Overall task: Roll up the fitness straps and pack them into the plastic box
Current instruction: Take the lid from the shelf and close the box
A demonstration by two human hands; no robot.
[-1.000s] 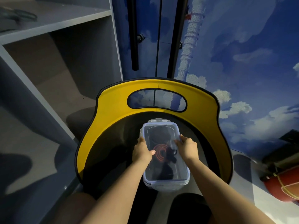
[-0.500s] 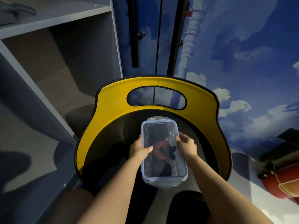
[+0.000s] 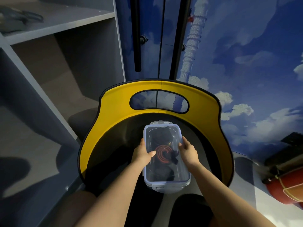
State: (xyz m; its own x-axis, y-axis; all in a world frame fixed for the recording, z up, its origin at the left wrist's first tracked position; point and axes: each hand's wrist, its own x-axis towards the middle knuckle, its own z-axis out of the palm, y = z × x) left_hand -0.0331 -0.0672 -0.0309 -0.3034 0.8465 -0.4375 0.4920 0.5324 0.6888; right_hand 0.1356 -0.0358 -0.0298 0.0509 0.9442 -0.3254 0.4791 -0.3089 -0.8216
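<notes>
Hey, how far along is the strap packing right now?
Nearly finished. Done: a rolled red strap and dark straps lie inside the plastic box, lid on. In hand: the left hand and right hand hold its long sides over the yellow basket. Left: whether every latch is snapped can't be told.

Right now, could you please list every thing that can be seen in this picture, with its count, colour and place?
plastic box: one, clear with bluish rim, lid on, held over the chair seat
rolled strap: one, red-orange coil, inside the box among dark items
chair: one, yellow back with black seat, centre
shelf unit: one, grey, left
dark object: one, on the upper shelf, unclear
red ball: one, lower right edge
left hand: grips the box's left side
right hand: grips the box's right side
</notes>
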